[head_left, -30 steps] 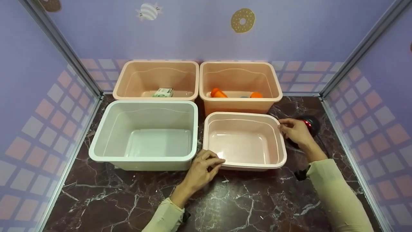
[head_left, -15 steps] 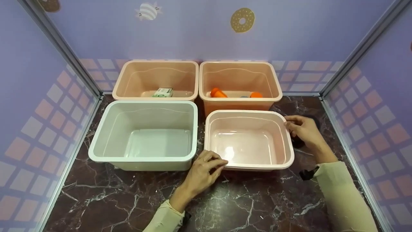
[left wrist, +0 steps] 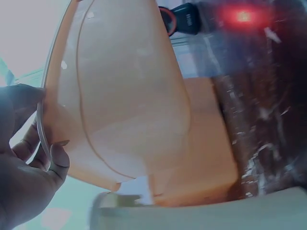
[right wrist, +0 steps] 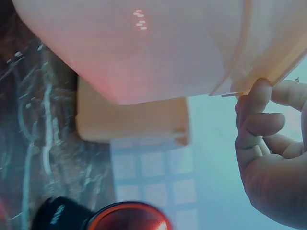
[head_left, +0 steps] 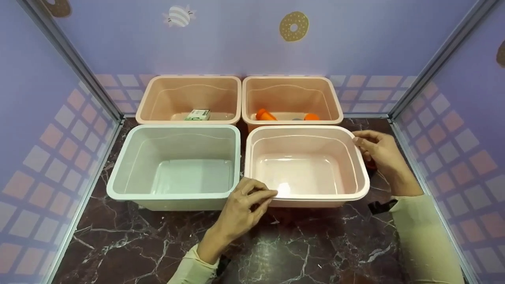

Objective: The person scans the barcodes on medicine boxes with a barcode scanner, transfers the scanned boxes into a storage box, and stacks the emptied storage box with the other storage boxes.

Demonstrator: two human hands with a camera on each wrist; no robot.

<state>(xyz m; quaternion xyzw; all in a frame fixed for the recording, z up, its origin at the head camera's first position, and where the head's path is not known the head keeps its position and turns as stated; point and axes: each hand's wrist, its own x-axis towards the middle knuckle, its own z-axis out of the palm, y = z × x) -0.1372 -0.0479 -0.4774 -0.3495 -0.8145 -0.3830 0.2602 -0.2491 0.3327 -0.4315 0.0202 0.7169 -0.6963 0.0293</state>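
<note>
A pale pink plastic bin (head_left: 307, 202) hangs a little above the dark marbled table, its inside bare. My left hand (head_left: 240, 205) pinches its rim at the front left corner, beside a pale green bin (head_left: 173, 196). My right hand (head_left: 380, 152) grips the rim near the back right corner. From below, the left wrist view shows the bin's outer wall (left wrist: 124, 96) with thumb and fingers on either side of the rim. In the right wrist view, the right hand (right wrist: 268, 158) has its thumb and fingers at the bin's edge.
Behind stand two orange-pink bins. The left bin (head_left: 189, 122) contains a small white-green box (head_left: 198, 114); the right bin (head_left: 292, 122) contains an orange bottle (head_left: 265, 114) and other orange and grey pieces. A black device (right wrist: 62, 215) with a red light lies right of the lifted bin.
Both hands have raised the pale pink bin toward the head camera, so it looks larger. The right hand has shifted to the right and farther back. The other bins stay put.
</note>
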